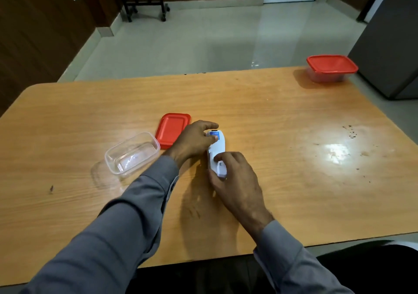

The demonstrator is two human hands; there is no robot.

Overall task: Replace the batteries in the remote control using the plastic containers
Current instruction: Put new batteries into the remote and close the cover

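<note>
We work over the wide orange wood-grain table (282, 112), and we judge the step in hand to be the battery work itself, at the back of the remote, though we cannot tell whether a cell is going in or coming out. Well beyond our fingers, at the far right corner, stands a closed clear tub with a red lid (332, 67). Just left of our left hand lies the open clear plastic container (132, 154), seemingly empty, and behind that hand its loose red rectangular lid (172, 128). The slim white plastic remote control (216, 151) lies back-up between our hands. Our right hand (237, 180) curls round its near end, thumb on top. Our left hand (192, 141) pinches at the far end, fingertips on a small blue-labelled patch (214, 133). Next we need a steady grip and a firm, square press.
</note>
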